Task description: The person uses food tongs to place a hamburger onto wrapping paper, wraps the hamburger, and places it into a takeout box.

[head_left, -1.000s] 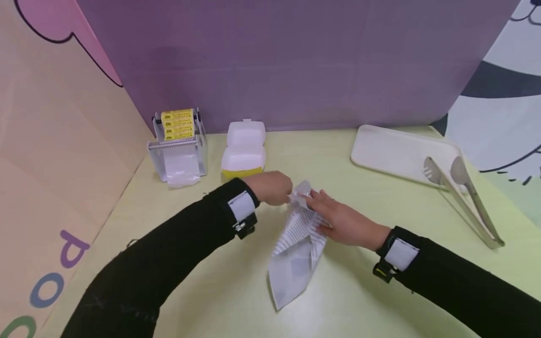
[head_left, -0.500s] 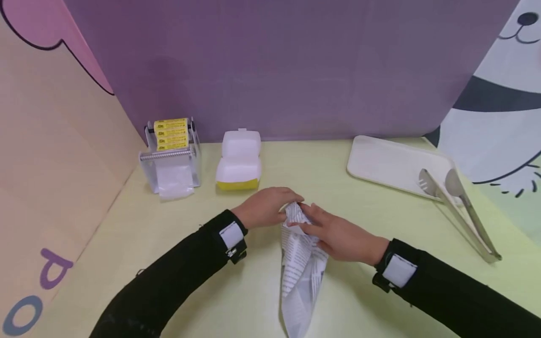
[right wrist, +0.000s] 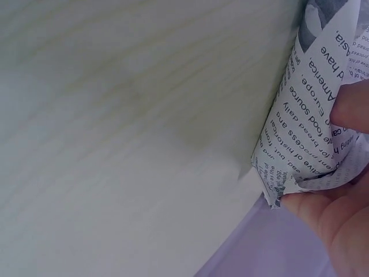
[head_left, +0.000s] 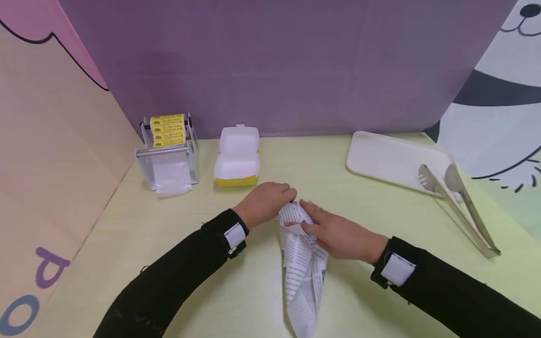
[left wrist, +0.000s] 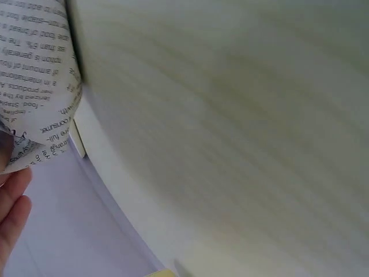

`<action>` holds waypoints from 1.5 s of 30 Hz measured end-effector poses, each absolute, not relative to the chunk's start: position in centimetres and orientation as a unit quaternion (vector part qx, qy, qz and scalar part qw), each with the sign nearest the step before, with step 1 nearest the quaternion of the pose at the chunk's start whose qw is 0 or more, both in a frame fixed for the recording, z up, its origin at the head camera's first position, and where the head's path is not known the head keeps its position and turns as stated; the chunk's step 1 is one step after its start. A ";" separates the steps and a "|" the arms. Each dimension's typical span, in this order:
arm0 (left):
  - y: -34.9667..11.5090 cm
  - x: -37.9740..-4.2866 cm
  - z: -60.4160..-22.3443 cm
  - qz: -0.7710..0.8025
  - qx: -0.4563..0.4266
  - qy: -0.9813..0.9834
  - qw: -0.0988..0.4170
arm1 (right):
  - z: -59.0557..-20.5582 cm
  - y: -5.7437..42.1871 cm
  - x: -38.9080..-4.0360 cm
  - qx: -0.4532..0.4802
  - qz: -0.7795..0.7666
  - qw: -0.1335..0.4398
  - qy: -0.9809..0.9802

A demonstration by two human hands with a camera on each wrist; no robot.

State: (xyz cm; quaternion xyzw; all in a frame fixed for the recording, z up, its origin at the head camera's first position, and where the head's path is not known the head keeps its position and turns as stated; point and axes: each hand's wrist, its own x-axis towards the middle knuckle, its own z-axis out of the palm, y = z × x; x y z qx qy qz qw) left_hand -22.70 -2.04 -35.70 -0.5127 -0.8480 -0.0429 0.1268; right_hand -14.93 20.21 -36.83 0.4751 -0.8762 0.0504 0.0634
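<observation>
A sheet of newsprint-patterned wrapping paper (head_left: pixel 297 263) is rolled into a long, narrow bundle on the table, its tail pointing toward me. Whatever may lie inside is hidden. At its far end, my left hand (head_left: pixel 266 202) pinches the paper's edge with curled fingers. From the right side my right hand (head_left: pixel 342 234) holds the roll, the thumb across a loose flap and the index finger at the far end. The right wrist view shows the paper (right wrist: pixel 314 109) folded in and crumpled at its end, with a thumb (right wrist: pixel 351 107) on it.
At the back left stands a dispenser (head_left: pixel 169 155) with a roll of yellow labels. Beside it sits an opened white clamshell box (head_left: pixel 236 162) with a yellow front. A white tray (head_left: pixel 380 157) lies back right, metal tongs (head_left: pixel 467 213) resting over its edge. A purple wall (head_left: pixel 270 70) closes the back.
The paper has become a narrower, straighter roll and has shifted toward me. My left hand reached over the far end, then curled its fingers there. The right hand stays on the roll.
</observation>
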 end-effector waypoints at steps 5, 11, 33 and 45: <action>-2.6 -22.5 -35.8 -0.012 -0.512 -0.848 0.138 | -36.8 20.1 -15.2 0.485 0.056 0.063 -0.871; -3.6 -22.0 -35.7 0.004 -0.507 -0.852 0.128 | -36.7 19.9 -15.5 0.488 0.061 0.056 -0.869; -4.4 -21.0 -36.6 -0.003 -0.537 -0.829 0.157 | -37.1 21.0 -15.6 0.425 0.152 0.014 -0.892; -3.9 -21.0 -35.8 0.015 -0.509 -0.852 0.124 | -37.3 20.9 -14.6 0.466 -0.034 0.199 -0.862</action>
